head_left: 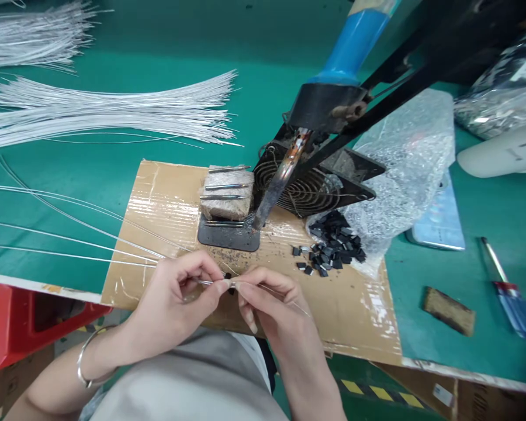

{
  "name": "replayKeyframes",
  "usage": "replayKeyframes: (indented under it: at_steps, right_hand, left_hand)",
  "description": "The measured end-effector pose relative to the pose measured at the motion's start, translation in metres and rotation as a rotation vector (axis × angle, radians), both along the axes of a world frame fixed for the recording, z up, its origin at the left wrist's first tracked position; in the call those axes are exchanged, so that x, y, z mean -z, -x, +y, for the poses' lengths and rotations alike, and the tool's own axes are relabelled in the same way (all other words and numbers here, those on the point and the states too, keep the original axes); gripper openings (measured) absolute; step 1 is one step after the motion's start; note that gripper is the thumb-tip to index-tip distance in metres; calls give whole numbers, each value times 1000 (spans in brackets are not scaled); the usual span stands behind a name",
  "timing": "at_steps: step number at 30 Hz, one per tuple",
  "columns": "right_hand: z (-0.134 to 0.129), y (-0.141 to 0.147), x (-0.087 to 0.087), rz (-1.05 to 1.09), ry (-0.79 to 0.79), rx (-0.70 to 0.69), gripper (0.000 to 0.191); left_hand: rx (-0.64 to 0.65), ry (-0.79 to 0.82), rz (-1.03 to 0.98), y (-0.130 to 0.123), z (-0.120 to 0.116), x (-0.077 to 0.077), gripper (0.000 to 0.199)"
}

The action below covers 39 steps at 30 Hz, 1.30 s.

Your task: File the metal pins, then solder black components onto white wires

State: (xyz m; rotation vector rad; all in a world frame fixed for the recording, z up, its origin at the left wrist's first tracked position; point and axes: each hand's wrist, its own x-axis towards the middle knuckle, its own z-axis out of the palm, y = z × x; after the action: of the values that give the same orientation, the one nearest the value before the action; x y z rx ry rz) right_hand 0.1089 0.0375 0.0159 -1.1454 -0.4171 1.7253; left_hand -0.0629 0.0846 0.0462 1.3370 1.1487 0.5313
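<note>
My left hand (179, 304) is closed in a pinch on thin white wires (135, 256), whose long tails run off to the left over the cardboard. Close against it, my right hand (274, 298) pinches wire too, and a thin end trails across its fingers. A small black piece shows just behind the meeting fingertips; whether it is held I cannot tell. Beyond the hands, a soldering iron (284, 169) in a black clamp points down at a dark pad (228, 237). Thin metal rods (225, 187) lie on a pale block behind the pad.
Bundles of white wire (114, 114) lie at the back left. A black fan (311, 181) stands behind the iron. Small black pieces (337, 242) spill from a plastic bag (403, 164). A screwdriver (515, 298) and a brown block (449, 310) lie right; a red stool (9, 321) stands left.
</note>
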Motion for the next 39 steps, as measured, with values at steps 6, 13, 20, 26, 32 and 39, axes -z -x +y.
replayKeyframes:
  at_steps: [6,13,20,26,32,39]
  right_hand:
    - [0,7,5,53,-32,49,20]
    - [1,10,4,64,-47,78,21]
    - [2,11,4,70,-29,97,23]
    - [1,11,3,68,-31,104,22]
    - [2,10,3,52,-39,108,22]
    - [1,17,4,61,-35,176,17]
  left_hand:
    - [-71,-106,18,-4,-3,2,17]
    - [-101,-182,-5,-5,-8,7,14]
    - [-118,-220,20,-6,-10,13,14]
    - [-120,-242,33,-5,-12,15,13]
    - [-126,-279,37,-6,-12,17,14]
    - [-176,-319,47,-10,-14,20,13]
